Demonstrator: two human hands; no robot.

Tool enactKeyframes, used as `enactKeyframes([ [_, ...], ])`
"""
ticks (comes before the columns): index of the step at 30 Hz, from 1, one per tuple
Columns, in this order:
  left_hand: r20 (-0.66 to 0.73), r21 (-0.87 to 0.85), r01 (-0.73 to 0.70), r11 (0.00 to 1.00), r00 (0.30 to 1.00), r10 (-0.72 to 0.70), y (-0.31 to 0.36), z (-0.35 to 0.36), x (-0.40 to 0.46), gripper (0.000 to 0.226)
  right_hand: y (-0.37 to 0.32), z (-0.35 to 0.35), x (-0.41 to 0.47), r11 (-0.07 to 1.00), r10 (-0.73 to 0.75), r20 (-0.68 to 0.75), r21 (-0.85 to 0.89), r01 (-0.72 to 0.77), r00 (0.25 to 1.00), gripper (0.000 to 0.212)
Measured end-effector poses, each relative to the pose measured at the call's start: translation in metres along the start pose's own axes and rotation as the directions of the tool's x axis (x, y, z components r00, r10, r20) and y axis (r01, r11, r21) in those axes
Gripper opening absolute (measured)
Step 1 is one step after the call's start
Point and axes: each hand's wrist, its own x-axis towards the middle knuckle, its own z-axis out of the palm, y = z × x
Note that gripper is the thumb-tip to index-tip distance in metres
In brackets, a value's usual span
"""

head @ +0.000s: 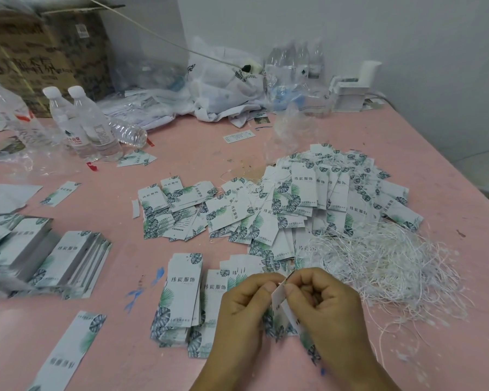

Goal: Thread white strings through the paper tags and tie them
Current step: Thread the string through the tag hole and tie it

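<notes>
While both hands pinch one paper tag [282, 301] low in the view, I log the containers first. Cardboard box [40, 52] at the far left corner, flaps open, contents not visible to me. Clear plastic bags [226, 88] are heaped along the wall; I can't make out what is inside. Shrink-wrapped pack of water bottles [297, 69] beside them, count unclear through the film. White open-topped box [350, 94] at the far right, holding a stack of cards, I think; too small to be sure.

My left hand [246, 309] curls thumb and fingers on the tag's left edge. My right hand [326, 303] is curled too, thumb and forefinger pinching the tag's top corner. The tag is held just above the pink counter [181, 153]. Any string between my fingers is too thin to see. Both forearms are cut off at the bottom edge.

Counts: three upright water bottles [79, 119] at left, plus one lying on its side [127, 132]. Big loose tag pile [308, 204] mid-counter, uncountable. Tangle of white strings [390, 263] just right of my hands, touching the pile. Two neat tag stacks [184, 294] just left of my hands. More stacked tags [68, 261] at left, blurred. One long single tag [68, 351] lies bottom left.
</notes>
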Motion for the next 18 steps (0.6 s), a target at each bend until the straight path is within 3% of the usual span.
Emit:
enactKeyframes([
  [7,-0.019,0.116,-0.127,0.985,0.991,0.13,0.007,-0.002,-0.004,0.036,-0.002,-0.003,0.0,0.995,0.065,0.133,0.068,-0.074,0.989,0.005],
  [10,-0.115,0.119,-0.127,0.985,0.983,0.14,0.006,-0.003,-0.003,0.028,-0.002,-0.01,0.006,0.977,0.116,0.166,0.159,-0.143,0.979,0.009],
  [13,-0.2,-0.142,-0.055,0.988,0.979,0.026,0.008,-0.004,0.001,0.018,0.003,-0.022,0.016,0.907,0.215,0.18,0.327,-0.264,0.96,0.012],
  [18,-0.2,-0.46,-0.049,0.887,0.978,-0.05,0.015,-0.01,0.008,0.013,0.009,-0.032,0.025,0.787,0.267,0.264,0.496,-0.367,0.927,0.011],
])
